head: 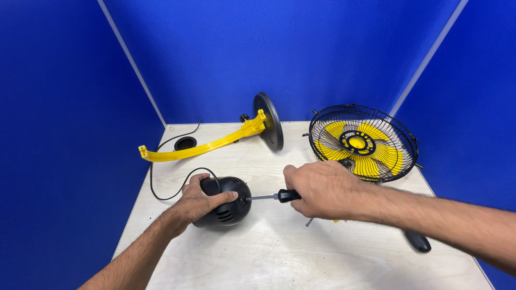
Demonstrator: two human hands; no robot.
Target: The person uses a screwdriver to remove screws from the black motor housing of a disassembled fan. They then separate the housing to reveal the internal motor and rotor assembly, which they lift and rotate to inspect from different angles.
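**Black motor housing under the screwdriver**

Head view. Black and rounded, the motor housing (224,208) lies on its side on the pale wooden table (279,258), near the left front of the board. The left hand (200,204) wraps over the housing's top and rear, with fingers closed around the shell to steady it. A black cord (161,188) runs from the housing in a loop toward the round cable hole (185,143) at the back left.

The right hand (321,189) is closed in a fist around the black handle of a screwdriver (271,197). The metal shaft points left, and its tip meets the housing's end face at a central point; whether it sits in a screw head is too small to tell.

The fan is already in separate parts. The yellow support arm (207,145), joined to the round black base (270,121), lies tipped over at the back of the table, well apart from the housing. The black wire guard (363,144), with the yellow blades (371,156) inside, leans at the right rear, just behind the right hand. Another dark handle-shaped object (418,241) lies under the right forearm; its kind cannot be told.

As a judgement, disassembly is well advanced: stand and guard assembly are off, while the housing appears closed and remains the item under work.
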